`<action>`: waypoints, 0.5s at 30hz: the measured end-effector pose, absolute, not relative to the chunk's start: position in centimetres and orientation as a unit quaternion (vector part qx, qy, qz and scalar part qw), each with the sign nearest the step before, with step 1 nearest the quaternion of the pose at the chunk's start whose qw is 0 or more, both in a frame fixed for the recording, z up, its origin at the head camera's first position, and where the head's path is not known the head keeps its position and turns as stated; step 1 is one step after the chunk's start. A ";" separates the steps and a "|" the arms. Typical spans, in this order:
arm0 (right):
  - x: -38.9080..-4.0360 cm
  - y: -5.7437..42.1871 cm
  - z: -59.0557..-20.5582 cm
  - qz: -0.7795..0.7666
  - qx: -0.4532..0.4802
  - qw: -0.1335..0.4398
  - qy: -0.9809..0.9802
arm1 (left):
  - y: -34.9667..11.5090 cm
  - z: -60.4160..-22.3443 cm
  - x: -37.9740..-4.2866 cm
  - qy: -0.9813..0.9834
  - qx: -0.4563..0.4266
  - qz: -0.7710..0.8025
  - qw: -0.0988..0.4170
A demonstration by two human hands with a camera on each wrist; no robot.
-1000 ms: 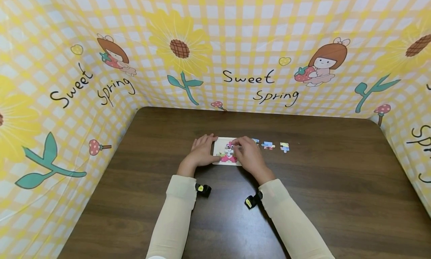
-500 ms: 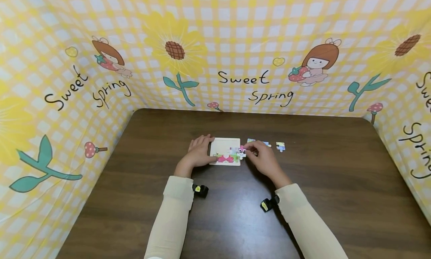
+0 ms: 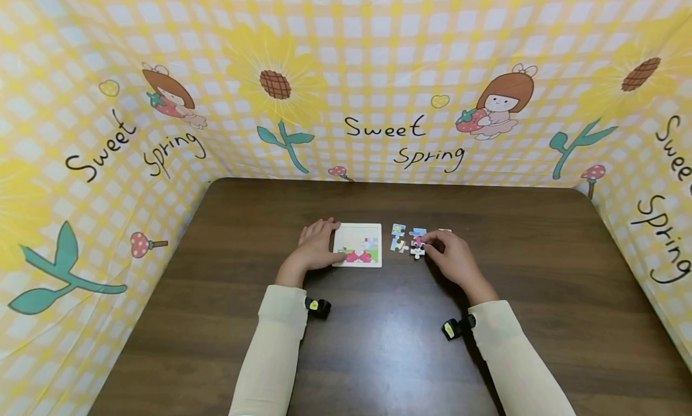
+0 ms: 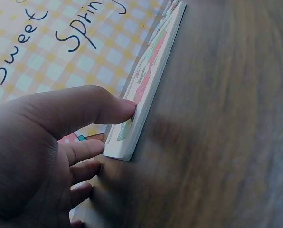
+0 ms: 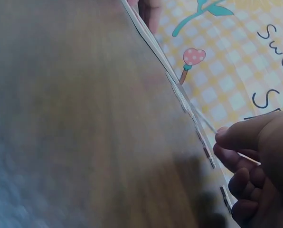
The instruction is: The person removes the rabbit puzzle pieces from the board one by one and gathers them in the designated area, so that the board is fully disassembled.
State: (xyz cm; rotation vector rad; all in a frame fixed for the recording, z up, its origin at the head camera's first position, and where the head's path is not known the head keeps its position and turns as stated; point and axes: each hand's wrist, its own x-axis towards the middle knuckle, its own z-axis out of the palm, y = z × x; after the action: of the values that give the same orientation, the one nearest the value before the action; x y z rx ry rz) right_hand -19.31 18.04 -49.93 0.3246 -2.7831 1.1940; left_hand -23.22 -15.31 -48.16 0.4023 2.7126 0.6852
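Observation:
A small white-framed puzzle board (image 3: 358, 226) lies on the table, with pink, green and pale pieces along its lower part and right side. My left hand (image 3: 312, 249) rests at its left edge, the thumb (image 4: 115, 110) pressing on the lower left corner and the other fingers reaching along the side. To the right of the board, my right hand (image 3: 456, 257) pinches a pink-and-white puzzle piece (image 3: 417, 248) with a cartoon face between thumb and fingertips. From the right wrist that piece (image 5: 205, 119) appears edge-on, as a thin line above the table.
Loose puzzle pieces lie between the board and my right hand: a blue one (image 3: 398, 229), a yellow-and-white one (image 3: 399, 245) and another blue one (image 3: 417, 231). One more (image 3: 445, 230) is mostly hidden behind the right hand. A checked yellow cloth (image 3: 389, 92) walls the brown table (image 3: 367, 344).
My right hand has moved right, off the board, carrying the cartoon-face piece to the loose pieces. The board's upper area is now uncovered. My left hand stays at the board's left edge.

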 end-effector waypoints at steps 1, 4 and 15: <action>-19.3 18.1 -50.0 0.388 0.105 0.045 -0.914 | -15.3 -48.2 -23.2 0.948 0.140 0.240 0.157; -19.4 18.2 -50.0 0.378 0.100 0.038 -0.920 | -15.4 -48.3 -23.1 0.947 0.138 0.242 0.160; -19.5 18.3 -50.2 0.372 0.104 0.040 -0.922 | -15.3 -48.2 -23.3 0.948 0.140 0.240 0.155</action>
State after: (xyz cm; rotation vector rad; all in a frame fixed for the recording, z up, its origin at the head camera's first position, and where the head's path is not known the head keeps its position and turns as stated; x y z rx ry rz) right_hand -19.51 18.30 -50.16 0.3184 -2.8241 1.1384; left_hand -23.28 -15.31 -48.16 0.4014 2.7154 0.6866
